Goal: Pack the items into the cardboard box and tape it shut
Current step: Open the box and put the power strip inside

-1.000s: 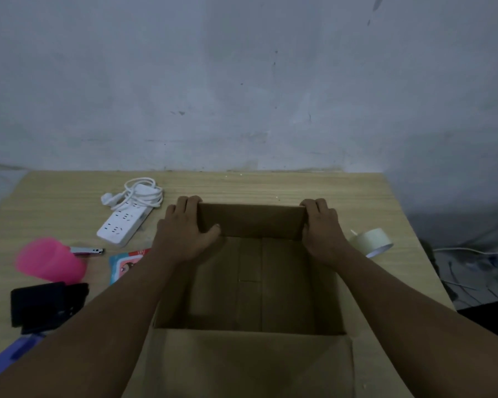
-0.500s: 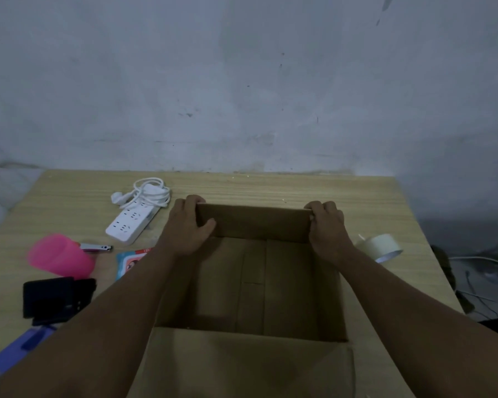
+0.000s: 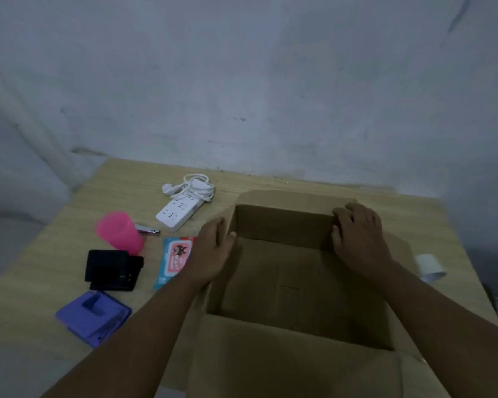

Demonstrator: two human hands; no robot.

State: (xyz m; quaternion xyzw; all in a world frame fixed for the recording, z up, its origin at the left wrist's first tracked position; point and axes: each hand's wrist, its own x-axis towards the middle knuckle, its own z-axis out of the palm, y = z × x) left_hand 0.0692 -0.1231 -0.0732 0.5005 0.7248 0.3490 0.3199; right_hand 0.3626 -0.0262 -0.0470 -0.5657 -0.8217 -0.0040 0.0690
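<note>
An open cardboard box (image 3: 282,225) stands in front of me with nothing inside. My left hand (image 3: 213,251) holds the box's far left corner, thumb inside the wall. My right hand (image 3: 357,234) grips the far right corner over the rim. To the left lie a white power strip (image 3: 179,212) with coiled cable, a pink cup (image 3: 120,232) on its side, a metal nail clipper (image 3: 147,230), a wet-wipes pack (image 3: 174,259), a black wallet (image 3: 111,270) and a purple case (image 3: 94,317). A tape roll (image 3: 430,267) sits right of the box.
The wooden table (image 3: 41,326) stands against a grey wall (image 3: 242,81). The box's near flap (image 3: 285,363) folds out toward me and the far flap lies flat behind the box. The table's right edge runs just past the tape roll.
My view has swung to the right and down, so the items sit further into the frame. The far flap is now folded down outward. My left hand has slid to the left corner.
</note>
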